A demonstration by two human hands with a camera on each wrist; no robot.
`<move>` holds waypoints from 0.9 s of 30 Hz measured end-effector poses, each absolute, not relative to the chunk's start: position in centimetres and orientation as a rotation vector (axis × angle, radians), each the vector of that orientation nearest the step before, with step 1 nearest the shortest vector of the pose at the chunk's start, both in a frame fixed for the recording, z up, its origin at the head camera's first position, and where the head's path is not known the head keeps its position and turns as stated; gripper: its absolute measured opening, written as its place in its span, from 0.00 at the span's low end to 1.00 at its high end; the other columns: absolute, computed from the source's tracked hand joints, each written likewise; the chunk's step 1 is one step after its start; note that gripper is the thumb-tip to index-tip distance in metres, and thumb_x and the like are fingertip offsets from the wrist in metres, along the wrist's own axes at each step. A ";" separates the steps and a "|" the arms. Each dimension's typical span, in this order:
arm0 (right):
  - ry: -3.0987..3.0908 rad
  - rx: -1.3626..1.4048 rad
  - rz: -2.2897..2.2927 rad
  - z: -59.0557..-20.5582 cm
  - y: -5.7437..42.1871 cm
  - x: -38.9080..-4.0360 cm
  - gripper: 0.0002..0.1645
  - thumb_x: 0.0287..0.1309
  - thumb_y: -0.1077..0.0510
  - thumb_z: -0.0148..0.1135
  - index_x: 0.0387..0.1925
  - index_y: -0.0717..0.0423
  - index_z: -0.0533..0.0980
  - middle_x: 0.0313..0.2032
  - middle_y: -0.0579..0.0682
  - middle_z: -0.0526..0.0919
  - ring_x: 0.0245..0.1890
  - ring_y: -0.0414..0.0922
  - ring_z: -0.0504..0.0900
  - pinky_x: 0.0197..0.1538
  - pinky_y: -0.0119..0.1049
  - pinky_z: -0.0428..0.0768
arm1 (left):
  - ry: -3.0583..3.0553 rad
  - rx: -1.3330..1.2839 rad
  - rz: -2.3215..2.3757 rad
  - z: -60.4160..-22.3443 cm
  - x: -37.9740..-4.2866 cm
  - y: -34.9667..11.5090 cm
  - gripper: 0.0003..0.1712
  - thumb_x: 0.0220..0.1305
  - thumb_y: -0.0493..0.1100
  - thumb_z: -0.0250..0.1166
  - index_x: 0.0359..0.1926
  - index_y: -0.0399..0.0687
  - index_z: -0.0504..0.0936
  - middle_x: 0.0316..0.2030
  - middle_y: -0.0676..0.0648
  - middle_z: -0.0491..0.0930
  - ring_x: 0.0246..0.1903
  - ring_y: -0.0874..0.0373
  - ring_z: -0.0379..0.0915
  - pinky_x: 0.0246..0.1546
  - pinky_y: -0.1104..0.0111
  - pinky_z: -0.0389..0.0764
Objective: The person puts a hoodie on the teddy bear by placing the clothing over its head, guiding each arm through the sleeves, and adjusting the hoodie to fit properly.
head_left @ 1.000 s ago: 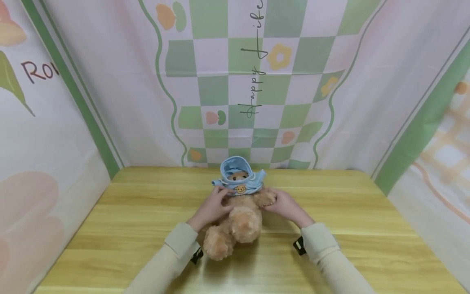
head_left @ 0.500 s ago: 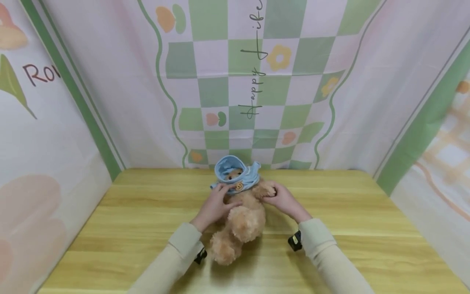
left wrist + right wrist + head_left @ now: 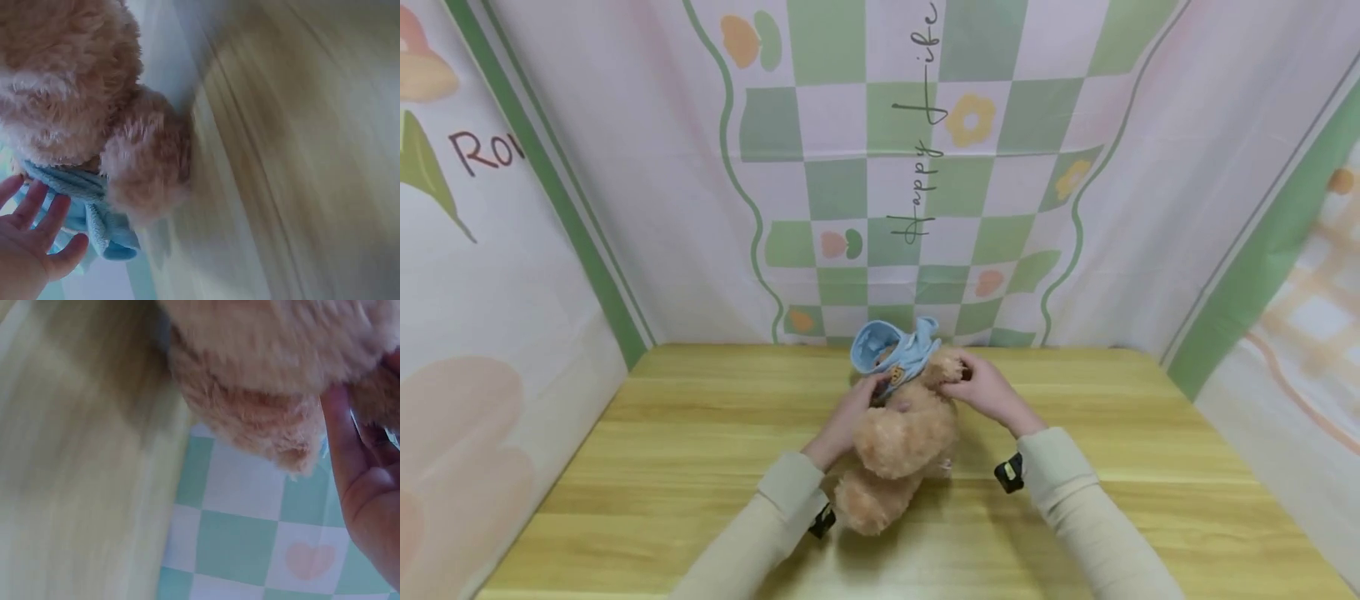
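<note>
A light brown plush teddy bear (image 3: 906, 433) lies tilted on the table, its feet towards me. Bunched around its head and upper chest is a light blue hooded top (image 3: 913, 354) with a small bear-face patch. One sleeve (image 3: 927, 327) sticks up loose, and the bear's arm below it is bare. My right hand (image 3: 988, 387) pinches this furry arm between thumb and fingers. Fairly straight, spread fingers of my left hand (image 3: 34, 240) touch the top's hem in the left wrist view. The bear's raised leg partly hides that hand in the head view.
The wooden table (image 3: 1112, 433) extends to both sides of the bear. Right behind its far edge hangs a green-and-white checked cloth (image 3: 958, 192). Printed side cloths flank the table. A black wrist camera (image 3: 1010, 473) sits under my right cuff.
The bear has turned, its legs shifting right and its hood tipping left. My right hand has lifted the bear's arm slightly towards the loose sleeve. My left hand has moved a little right.
</note>
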State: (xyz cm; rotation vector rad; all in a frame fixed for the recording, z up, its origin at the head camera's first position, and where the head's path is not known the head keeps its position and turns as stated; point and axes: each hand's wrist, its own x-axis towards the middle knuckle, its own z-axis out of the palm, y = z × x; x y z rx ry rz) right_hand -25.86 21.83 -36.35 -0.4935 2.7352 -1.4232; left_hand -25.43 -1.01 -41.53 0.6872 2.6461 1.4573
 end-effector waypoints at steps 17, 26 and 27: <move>2.809 -0.526 -1.393 -34.8 22.1 -25.9 0.29 0.58 0.66 0.59 0.62 0.65 0.67 0.52 0.67 0.76 0.48 0.56 0.78 0.48 0.43 0.79 | 2.505 0.566 1.706 -42.5 -24.8 2.5 0.35 0.65 0.52 0.62 0.64 0.39 0.60 0.57 0.35 0.74 0.59 0.44 0.70 0.60 0.52 0.72; 2.844 -0.548 -1.371 -36.2 20.8 -25.5 0.21 0.59 0.63 0.61 0.52 0.69 0.72 0.49 0.66 0.76 0.50 0.59 0.77 0.54 0.51 0.78 | 2.512 0.481 1.672 -42.6 -25.0 0.5 0.39 0.62 0.51 0.65 0.66 0.37 0.60 0.53 0.37 0.76 0.55 0.43 0.73 0.55 0.52 0.75; 2.862 -0.535 -1.336 -36.3 20.8 -25.5 0.21 0.59 0.61 0.62 0.52 0.68 0.73 0.49 0.66 0.76 0.49 0.59 0.76 0.53 0.51 0.77 | 2.501 0.465 1.690 -42.4 -25.1 0.3 0.40 0.62 0.51 0.65 0.67 0.37 0.58 0.54 0.37 0.75 0.55 0.43 0.72 0.55 0.53 0.75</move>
